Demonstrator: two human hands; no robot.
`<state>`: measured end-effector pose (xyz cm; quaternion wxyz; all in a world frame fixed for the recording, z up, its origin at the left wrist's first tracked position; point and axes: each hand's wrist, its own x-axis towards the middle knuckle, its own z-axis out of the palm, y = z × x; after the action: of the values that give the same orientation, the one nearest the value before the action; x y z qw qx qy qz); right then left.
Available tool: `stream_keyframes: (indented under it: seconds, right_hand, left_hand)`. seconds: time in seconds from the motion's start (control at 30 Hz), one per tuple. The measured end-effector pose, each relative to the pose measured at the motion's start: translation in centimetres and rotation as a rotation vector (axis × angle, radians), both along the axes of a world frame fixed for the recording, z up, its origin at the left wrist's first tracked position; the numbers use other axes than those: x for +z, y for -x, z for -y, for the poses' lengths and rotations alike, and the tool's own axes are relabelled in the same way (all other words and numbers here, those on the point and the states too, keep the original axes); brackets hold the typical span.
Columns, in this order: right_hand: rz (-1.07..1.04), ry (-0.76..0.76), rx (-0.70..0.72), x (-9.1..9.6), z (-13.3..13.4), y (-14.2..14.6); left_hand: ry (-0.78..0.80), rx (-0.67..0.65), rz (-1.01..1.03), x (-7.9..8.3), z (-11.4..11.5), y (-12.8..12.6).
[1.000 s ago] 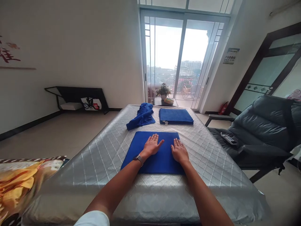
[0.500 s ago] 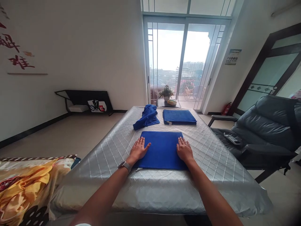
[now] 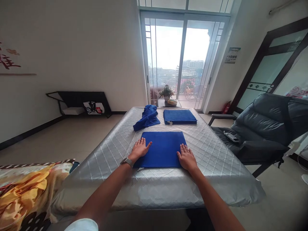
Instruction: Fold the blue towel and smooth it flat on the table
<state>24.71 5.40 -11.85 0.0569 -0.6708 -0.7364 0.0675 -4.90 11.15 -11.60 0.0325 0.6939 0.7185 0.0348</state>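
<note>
A blue towel [image 3: 161, 150] lies flat as a smooth rectangle near the front of the silver quilted table cover [image 3: 103, 170]. My left hand [image 3: 140, 148] rests with its fingers stretched out on the towel's left edge, the thumb pointing inward. On the right edge lies my right hand [image 3: 187, 156], palm down with its fingers out. A small white tag [image 3: 140, 169] pokes out below the towel's front left corner. Beyond it sit a folded stack of blue towels [image 3: 180, 116] and, to the left, a crumpled blue towel [image 3: 147, 118].
Right of the table stands a dark padded armchair [image 3: 262, 125] with a power strip [image 3: 232, 136] on its seat. Yellow cloth [image 3: 26, 189] is heaped at the lower left. A potted plant [image 3: 166, 92] stands on a small table before the glass door.
My right hand has slid slightly toward me along the towel's right edge. My left hand stays at the left edge. The whole view has shifted a little.
</note>
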Motion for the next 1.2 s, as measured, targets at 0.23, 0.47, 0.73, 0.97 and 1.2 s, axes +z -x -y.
stream_keyframes:
  seconds: [0.23, 0.47, 0.73, 0.97, 1.2]
  right_hand:
    - [0.014, -0.011, 0.019, -0.2, 0.1, -0.3]
    - [0.026, -0.019, 0.025, -0.3, 0.1, -0.4]
    - [-0.024, -0.015, 0.006, 0.1, 0.3, -0.1]
    - [-0.008, -0.069, 0.0, 0.7, 0.7, 0.1]
    - [-0.002, -0.01, 0.051, 1.0, 3.4, -0.6]
  left_hand:
    - [-0.128, -0.448, 0.087, 0.5, 2.7, -13.0]
    - [-0.041, -0.547, 0.163, -0.4, 4.0, -15.6]
    - [-0.031, -0.251, 0.05, -1.8, 6.1, -1.1]
    - [-0.087, -0.18, 0.017, -3.2, 7.8, 1.9]
    - [-0.106, -0.197, -0.004, -2.9, 7.8, 1.9]
